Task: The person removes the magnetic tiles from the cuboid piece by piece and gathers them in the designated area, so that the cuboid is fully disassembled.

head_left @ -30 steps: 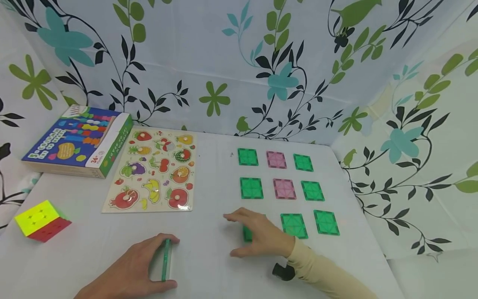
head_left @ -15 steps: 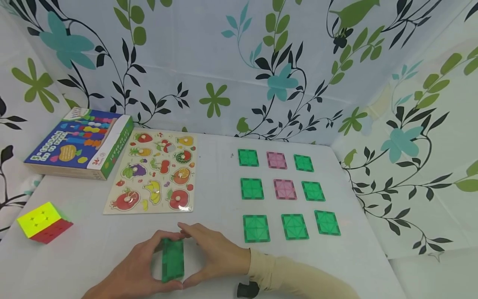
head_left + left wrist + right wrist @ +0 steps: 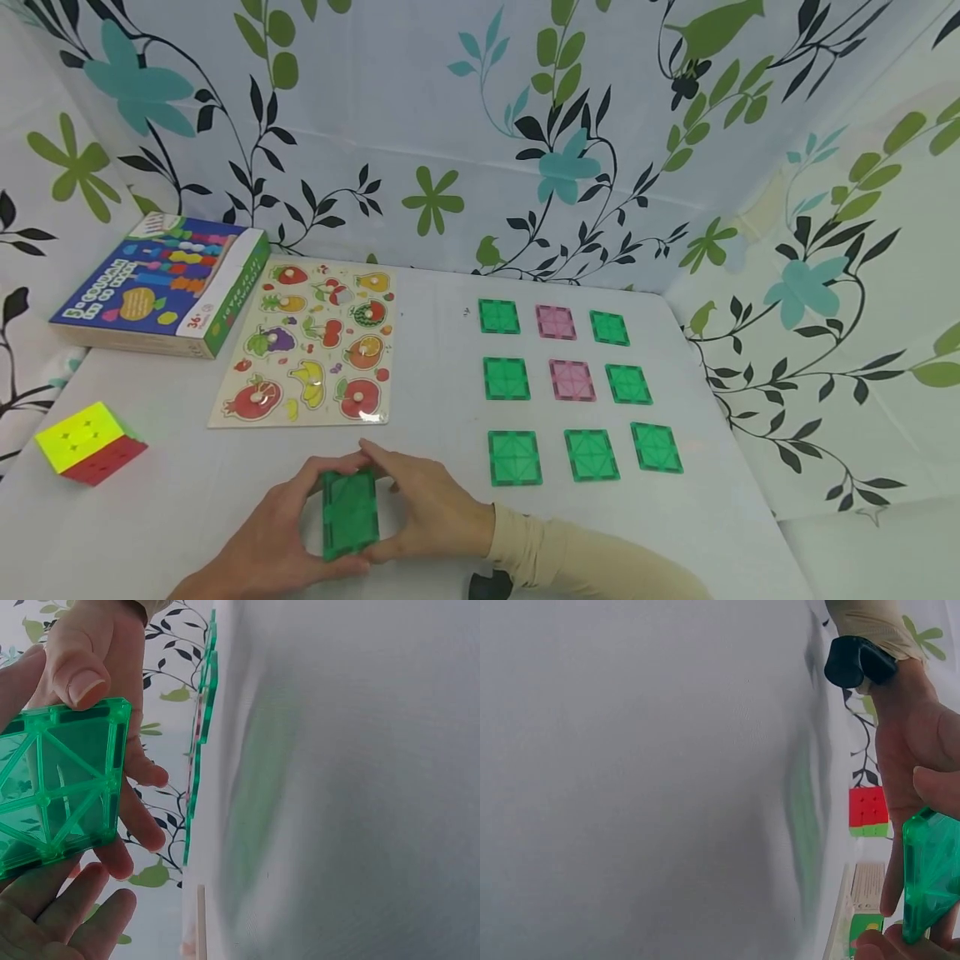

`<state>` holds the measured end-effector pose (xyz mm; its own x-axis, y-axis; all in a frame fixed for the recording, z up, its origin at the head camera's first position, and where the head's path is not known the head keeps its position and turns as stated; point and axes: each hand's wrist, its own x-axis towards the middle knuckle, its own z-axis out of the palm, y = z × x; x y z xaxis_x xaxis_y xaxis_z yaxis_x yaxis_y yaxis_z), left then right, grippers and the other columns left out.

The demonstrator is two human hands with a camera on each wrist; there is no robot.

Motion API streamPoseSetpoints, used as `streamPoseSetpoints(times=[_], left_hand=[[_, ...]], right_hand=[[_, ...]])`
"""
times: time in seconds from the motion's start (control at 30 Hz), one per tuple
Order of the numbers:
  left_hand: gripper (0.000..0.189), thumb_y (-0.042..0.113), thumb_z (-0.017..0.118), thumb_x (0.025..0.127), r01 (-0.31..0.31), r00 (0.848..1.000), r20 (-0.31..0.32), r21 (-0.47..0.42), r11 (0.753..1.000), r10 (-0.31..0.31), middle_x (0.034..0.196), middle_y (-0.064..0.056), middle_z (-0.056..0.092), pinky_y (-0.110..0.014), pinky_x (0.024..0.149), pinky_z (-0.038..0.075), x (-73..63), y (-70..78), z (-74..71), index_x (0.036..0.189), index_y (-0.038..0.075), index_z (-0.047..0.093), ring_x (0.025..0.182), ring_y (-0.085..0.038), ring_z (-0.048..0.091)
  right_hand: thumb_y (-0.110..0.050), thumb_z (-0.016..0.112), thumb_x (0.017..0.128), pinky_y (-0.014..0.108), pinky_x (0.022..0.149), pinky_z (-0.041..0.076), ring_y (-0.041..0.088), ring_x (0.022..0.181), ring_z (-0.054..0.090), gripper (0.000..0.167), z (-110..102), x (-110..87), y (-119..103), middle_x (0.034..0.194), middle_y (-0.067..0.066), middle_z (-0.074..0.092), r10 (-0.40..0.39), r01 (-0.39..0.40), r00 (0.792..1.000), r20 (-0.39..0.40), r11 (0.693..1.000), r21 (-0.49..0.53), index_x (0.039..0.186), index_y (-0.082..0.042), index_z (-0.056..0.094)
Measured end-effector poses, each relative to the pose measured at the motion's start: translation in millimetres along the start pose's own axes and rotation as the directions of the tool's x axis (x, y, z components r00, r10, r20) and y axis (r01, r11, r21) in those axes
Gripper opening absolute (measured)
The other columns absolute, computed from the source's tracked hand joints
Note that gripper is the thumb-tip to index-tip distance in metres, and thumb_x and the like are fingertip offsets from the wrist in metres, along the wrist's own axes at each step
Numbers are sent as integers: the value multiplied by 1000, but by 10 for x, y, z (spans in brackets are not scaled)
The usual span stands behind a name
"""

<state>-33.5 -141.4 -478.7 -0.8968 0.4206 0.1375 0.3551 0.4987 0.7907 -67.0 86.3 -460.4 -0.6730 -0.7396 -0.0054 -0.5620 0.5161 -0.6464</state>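
In the head view, a translucent green magnetic tile (image 3: 351,517) is held raised at the near side of the table, its broad face showing. My left hand (image 3: 266,533) grips it by its opposite edges, thumb at the near edge and fingers at the far one. From the other side my right hand (image 3: 442,508) pinches the same two edges. Clear of the cloth, the tile (image 3: 71,784) shows a crossed frame pattern in the left wrist view. To the right lie rows of flat tiles, mostly green (image 3: 515,458), with two pink ones (image 3: 572,380) in the middle column.
A fruit puzzle board (image 3: 307,350) lies flat beyond my left hand. Left of it sits a blue and green toy box (image 3: 161,283). A yellow and red puzzle cube (image 3: 90,442) stands at the left. Floral cloth (image 3: 450,125) hangs behind the white table (image 3: 435,400).
My right hand has moved left from the tile rows to the tile in my left hand and grips it too. The held tile has turned from edge-on to face-up view.
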Motion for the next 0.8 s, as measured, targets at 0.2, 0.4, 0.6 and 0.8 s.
streamPoseSetpoints(times=[0.2,0.4,0.6,0.8], left_hand=[[86,55,89,70,-4,1000,-14,18,1000,4,143,10,61,-40,95,60,8,9,0,139,29,44,121,0,59],[101,53,91,70,52,999,-12,-17,999,-52,144,3,60,-55,95,58,7,23,-41,149,25,34,123,-24,64],[120,49,93,68,43,995,-86,15,999,-42,156,2,51,-53,102,52,8,-21,-94,159,28,17,139,-16,53],[116,46,93,69,59,992,-109,-2,998,-59,160,10,43,-36,105,47,2,-38,-97,158,32,20,137,24,30]], right_hand=[[-39,88,80,14,100,49,1,124,61,115,-15,-2,20,149,-6,56,-32,31,999,-20,999,-22,165,-21,13],[-43,87,79,19,104,49,-1,124,60,94,-168,11,55,140,-10,63,-37,33,998,-48,995,-91,157,-22,39],[-50,88,75,32,102,55,9,122,65,83,-567,114,204,136,-5,68,75,-95,993,-95,966,-240,146,-20,56],[-49,90,72,44,99,55,22,118,67,84,-1026,348,577,129,3,71,208,-246,969,-137,885,-395,142,-15,60]])
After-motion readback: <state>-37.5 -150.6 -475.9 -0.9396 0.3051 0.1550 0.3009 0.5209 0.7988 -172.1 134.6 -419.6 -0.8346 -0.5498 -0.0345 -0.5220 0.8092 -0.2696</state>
